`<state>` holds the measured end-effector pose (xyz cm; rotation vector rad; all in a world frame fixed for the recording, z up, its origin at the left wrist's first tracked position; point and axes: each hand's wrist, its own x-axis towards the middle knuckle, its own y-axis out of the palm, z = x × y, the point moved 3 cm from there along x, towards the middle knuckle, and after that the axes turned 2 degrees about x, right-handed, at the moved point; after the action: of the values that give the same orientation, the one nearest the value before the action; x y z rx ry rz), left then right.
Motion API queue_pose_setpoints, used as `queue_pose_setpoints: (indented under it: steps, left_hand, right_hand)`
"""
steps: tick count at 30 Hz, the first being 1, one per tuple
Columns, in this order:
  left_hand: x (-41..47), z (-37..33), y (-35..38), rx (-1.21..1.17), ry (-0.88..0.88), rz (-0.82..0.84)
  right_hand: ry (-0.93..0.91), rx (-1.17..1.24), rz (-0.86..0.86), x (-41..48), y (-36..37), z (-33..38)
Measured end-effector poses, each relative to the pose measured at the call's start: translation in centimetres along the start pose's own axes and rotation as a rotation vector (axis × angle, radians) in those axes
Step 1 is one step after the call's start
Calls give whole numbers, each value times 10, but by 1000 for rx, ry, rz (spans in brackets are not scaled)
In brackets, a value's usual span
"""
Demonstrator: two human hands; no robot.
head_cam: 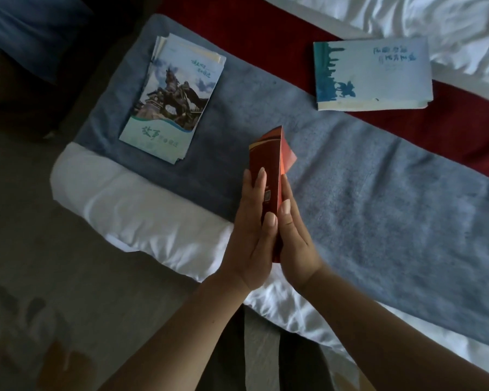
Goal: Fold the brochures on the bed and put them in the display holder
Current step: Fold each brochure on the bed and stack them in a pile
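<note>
Head view: at the centre of the frame, a red brochure (266,156) stands on edge between two palms, above the blue-grey towel (378,207) spread across the bed (141,204). The left hand (249,235) lies flat against its left face, and the right hand (295,244) presses the opposite side. The fingers (259,179) of both are straight and close together, sandwiching the paper rather than curling round it. An orange panel fans out at the brochure's upper right. In the upper left, a stack of brochures (172,100) rests on the towel. In the upper right, a pale blue brochure (373,74) lies mostly on the red runner (266,38).
</note>
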<state>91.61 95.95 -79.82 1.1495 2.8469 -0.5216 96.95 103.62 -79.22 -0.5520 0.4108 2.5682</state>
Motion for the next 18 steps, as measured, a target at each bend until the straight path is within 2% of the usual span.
queue_pose_setpoints:
  steps: [6,9,13,16,18]
  left_hand:
    - [3,8,-22,50,-93,-33]
    - [2,6,-27,-14,-155,-36]
    - [4,6,-24,-22,-125,-52]
    - [5,8,-17,29,-71,-22]
    - [5,8,-14,-40,-71,-17]
  right_hand:
    - [8,119,-160,10,9,8]
    - [19,140,-228,8,2,7]
    - [10,163,-166,4,0,9]
    - [-14,43,-111,1,6,5]
    - [-28,-43,-120,2,14,0]
